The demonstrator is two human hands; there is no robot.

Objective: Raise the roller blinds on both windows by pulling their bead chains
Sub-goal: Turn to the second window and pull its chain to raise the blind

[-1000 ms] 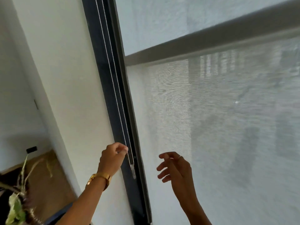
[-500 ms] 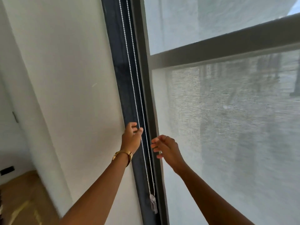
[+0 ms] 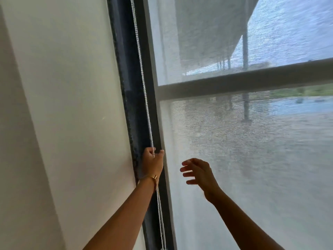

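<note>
A white bead chain (image 3: 144, 83) hangs down the dark window frame (image 3: 129, 87), left of the glass. My left hand (image 3: 152, 162), with a gold bracelet on the wrist, is closed around the chain at mid height. More chain (image 3: 160, 219) dangles below the wrist. My right hand (image 3: 198, 171) hovers to the right with fingers spread, holding nothing, in front of the blind. The grey see-through roller blind (image 3: 243, 150) covers the whole visible window, and a horizontal frame bar (image 3: 243, 80) shows through it.
A plain white wall (image 3: 63, 105) fills the left side, right up against the window frame. Through the blind I see blurred outdoor shapes and a roof overhang at the top.
My view has tilted upward and both arms have reached higher. My left hand slid up the chain, still gripping it. My right hand moved away from the chain to the right and opened.
</note>
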